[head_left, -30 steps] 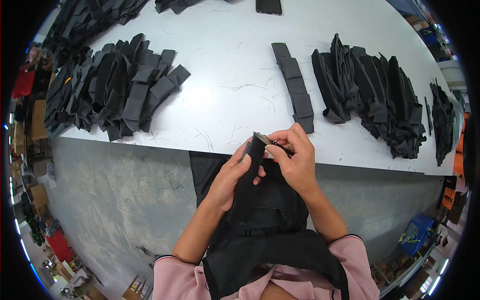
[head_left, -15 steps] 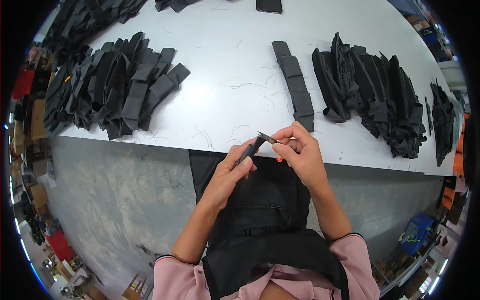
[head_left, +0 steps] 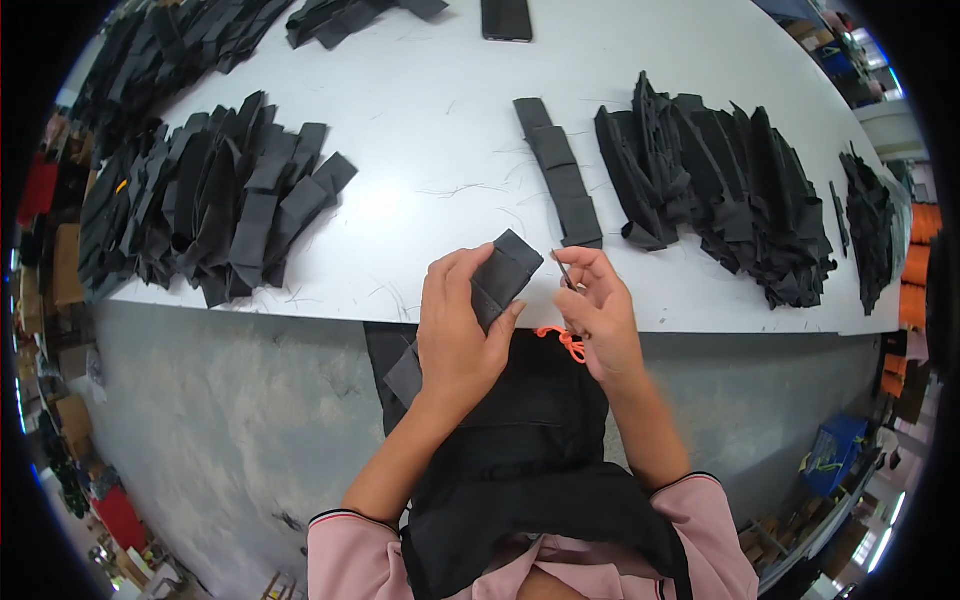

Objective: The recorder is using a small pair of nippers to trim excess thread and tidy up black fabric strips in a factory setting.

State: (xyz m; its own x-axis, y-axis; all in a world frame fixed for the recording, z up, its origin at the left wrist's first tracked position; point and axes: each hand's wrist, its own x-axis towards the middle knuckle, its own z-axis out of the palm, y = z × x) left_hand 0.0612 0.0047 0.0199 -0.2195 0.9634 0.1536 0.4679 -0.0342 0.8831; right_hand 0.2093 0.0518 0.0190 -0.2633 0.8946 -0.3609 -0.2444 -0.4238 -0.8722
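Observation:
My left hand [head_left: 455, 340] is closed around a black fabric strip [head_left: 508, 270] with stitched flat sections. Its upper end stands out past my fingers, and its lower end [head_left: 404, 376] hangs below my palm over the black apron. Just to the right, my right hand [head_left: 608, 318] grips small dark thread snips [head_left: 561, 268], their tip pointing up and a little apart from the strip. An orange cord [head_left: 572, 346] dangles below the right hand. My palm and fingers hide the middle of the strip.
Another black strip [head_left: 560, 182] lies on the white table [head_left: 420, 130] beyond my right hand. Heaps of similar strips sit at left [head_left: 225, 195] and right [head_left: 725, 185]. A dark phone [head_left: 507, 18] lies at the far edge of view. Loose threads are scattered about.
The strip has turned so its flat face shows, and more of it stands above my left hand. The snips have moved away from its end to the right.

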